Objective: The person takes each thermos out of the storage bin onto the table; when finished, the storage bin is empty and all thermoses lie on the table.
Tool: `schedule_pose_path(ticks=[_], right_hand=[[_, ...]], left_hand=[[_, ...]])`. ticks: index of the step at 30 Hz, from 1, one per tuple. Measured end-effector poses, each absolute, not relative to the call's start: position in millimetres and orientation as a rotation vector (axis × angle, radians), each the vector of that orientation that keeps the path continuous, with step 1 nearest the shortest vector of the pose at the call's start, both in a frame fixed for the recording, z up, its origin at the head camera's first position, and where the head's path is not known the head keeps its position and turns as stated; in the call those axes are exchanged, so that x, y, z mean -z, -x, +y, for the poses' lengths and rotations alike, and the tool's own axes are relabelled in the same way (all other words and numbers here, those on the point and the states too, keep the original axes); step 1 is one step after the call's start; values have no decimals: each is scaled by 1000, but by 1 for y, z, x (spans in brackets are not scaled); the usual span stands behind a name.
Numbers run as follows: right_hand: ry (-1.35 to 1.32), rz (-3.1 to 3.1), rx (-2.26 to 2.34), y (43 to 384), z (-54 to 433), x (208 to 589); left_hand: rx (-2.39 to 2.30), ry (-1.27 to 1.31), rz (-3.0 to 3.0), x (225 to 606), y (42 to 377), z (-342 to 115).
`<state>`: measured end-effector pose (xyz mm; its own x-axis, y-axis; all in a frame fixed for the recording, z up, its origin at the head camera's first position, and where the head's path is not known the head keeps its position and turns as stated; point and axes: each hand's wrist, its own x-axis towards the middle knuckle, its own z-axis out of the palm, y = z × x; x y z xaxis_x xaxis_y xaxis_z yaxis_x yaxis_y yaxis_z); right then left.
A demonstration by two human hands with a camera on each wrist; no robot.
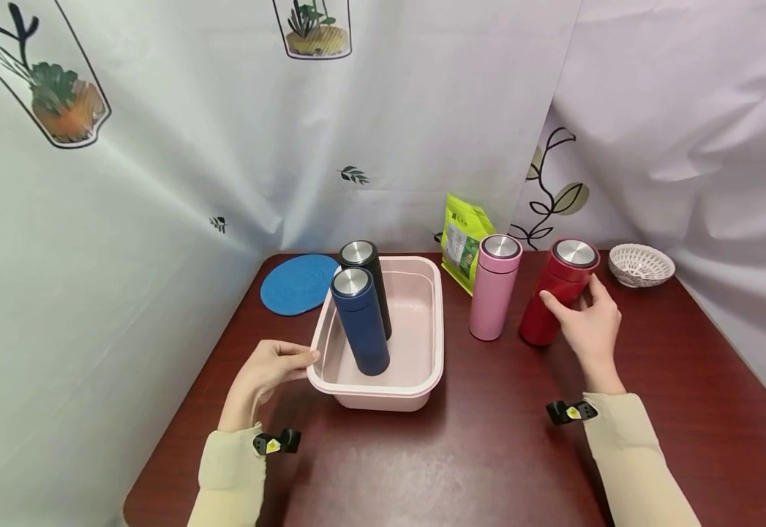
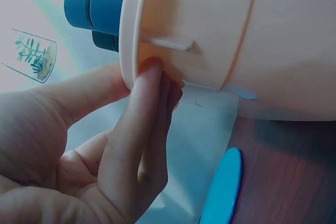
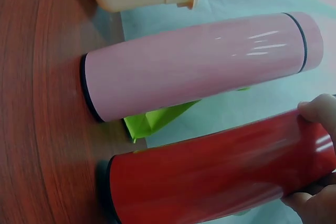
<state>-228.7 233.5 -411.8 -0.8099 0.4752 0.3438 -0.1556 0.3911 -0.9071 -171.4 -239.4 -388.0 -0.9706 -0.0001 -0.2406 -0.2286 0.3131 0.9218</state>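
My left hand (image 1: pixel 276 372) pinches the left rim of a pale pink plastic basin (image 1: pixel 437 329), thumb on top and fingers under the lip in the left wrist view. Inside the basin stand a dark blue thermos (image 1: pixel 364 329) and, behind it, a black thermos (image 1: pixel 383 293), both with silver-topped lids. On the right, my right hand (image 1: pixel 590 326) grips a red thermos (image 1: pixel 543 307) around its upper body, thumb on the near side. In the right wrist view, the red thermos (image 3: pixel 210 177) is upright beside a pink thermos (image 3: pixel 194 66), with a gap between them.
A green pouch (image 1: pixel 464 241) stands behind the pink thermos. At the back right sits a white woven bowl (image 1: pixel 641 265). A round blue mat (image 1: pixel 297 284) lies at the back left of the dark red table (image 1: pixel 488 454). A patterned white cloth (image 1: pixel 389 132) hangs behind.
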Motion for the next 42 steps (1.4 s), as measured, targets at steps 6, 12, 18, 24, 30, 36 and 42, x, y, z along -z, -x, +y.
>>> schedule_pose_path(ticks=[6,12,18,24,30,36,42], right_hand=[[308,-2112,-1435,233,235,413],[317,-2171,-1256,229,235,415],[295,-2207,-1088,225,230,413],[314,-2229,-1105,227,226,406],[301,-2230,-1092,229,226,406],[340,-2263,-1166,228,226,411],[389,-2228,-1247,218,225,407]], left_hand=[[-1732,198,2372,387,171,-237],[-1733,200,2366,388,167,-237],[-1744,204,2356,389,163,-238],[-1759,221,2363,387,163,-240],[-1767,224,2361,387,164,-242],[-1757,215,2373,387,166,-242],[-1735,203,2380,386,169,-239]])
